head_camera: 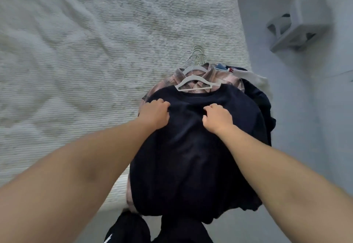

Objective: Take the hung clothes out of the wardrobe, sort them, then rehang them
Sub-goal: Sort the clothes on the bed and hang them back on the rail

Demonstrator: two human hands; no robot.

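Clothes pile (200, 128) heaped at bed (76, 51) edge, hangers still in. Topmost: dark sweater (191, 156), likely soft, limp, light, apt to slide off its white hanger (198, 84). Beneath, plaid shirt (219, 76). Left hand (154, 114) and right hand (216, 117) both curled tight, bunching sweater fabric below the neckline. Best taken at shoulders or hanger neck.

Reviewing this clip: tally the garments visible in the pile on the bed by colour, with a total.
Dark navy tops: 2, the top one pinched by both hands, another at the pile's right edge
Pink plaid shirt: 1
White garment: 1
Total: 4 distinguishable; others may lie hidden beneath.
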